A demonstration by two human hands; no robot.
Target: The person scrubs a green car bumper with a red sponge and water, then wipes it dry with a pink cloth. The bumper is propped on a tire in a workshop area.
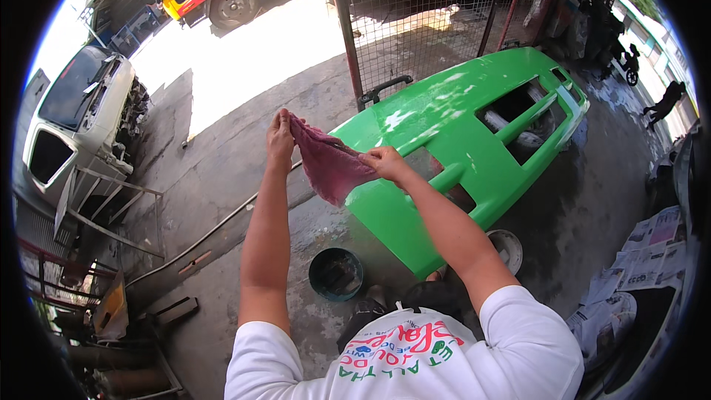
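Observation:
A dark pink cloth [331, 165] hangs stretched between my two hands, out in front of me. My left hand [280, 137] pinches its upper left corner, and my right hand [385, 162] pinches the right corner, a little lower. Behind and to the right of the cloth lies a large green vehicle bumper [444, 118], with whitish patches on its surface and several rectangular openings. My right forearm passes over its near end. The cloth's lower edge overlaps the bumper's left corner in view; whether they touch I cannot tell.
A dark green bucket [336, 274] stands on the concrete near my feet, and a pale round container [505, 252] sits under the bumper. A hose [215, 231] crosses the floor. Wire mesh fencing [415, 15] rises behind; a metal frame [111, 207] and white vehicle cab [74, 115] stand left.

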